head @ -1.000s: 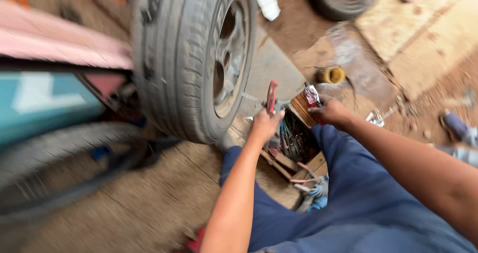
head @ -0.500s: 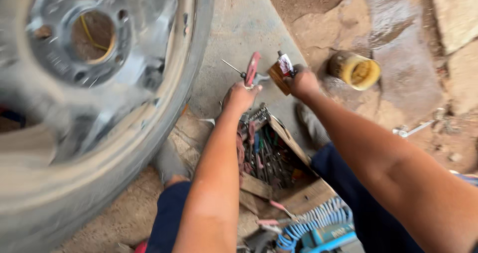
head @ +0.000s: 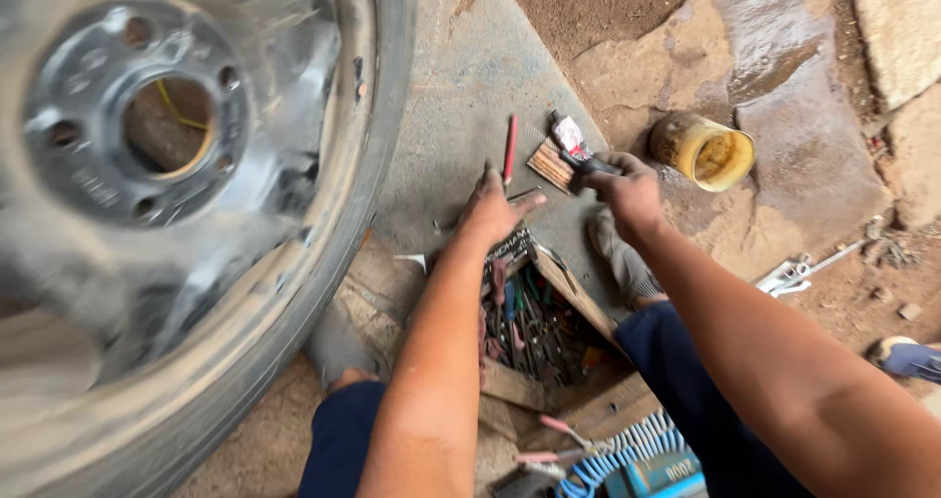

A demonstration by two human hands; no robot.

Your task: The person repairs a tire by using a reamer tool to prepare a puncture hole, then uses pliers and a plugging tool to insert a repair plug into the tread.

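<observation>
— Since half a second ago, what has been shifted?

— Both hands have been carried a little further up over the grey concrete slab (head: 470, 76), and the large car wheel with its silver alloy rim (head: 147, 155) is now seen closer at the left. The left hand (head: 495, 209) has been opened: its fingers are spread and the slim red-handled tool (head: 510, 148) is touched only at its lower end, not clamped.

— How is that tool laid?

— Its long axis runs nearly straight up the picture, away from the person, with the far end tipped slightly to the right. It is seen just above the left hand's fingertips, over the slab.

— And the right hand?

— The right hand (head: 627, 189) is closed around the dark base of a small squeezed tube with a red-and-white label (head: 569, 137). The tube is pointed up and to the left, toward the red tool. A small ribbed tan block (head: 551, 166) is seen just below the tube; whether it is held cannot be told.

— What packages are nearby?

— A round yellow tin, open and grimy inside (head: 703, 151), is stood on the dirt to the right of the right hand. An open cardboard box crammed with hand tools (head: 534, 312) is set between the knees, with a dark printed strip at its top edge. A blue coiled hose (head: 627, 449) is seen at the bottom.
</observation>
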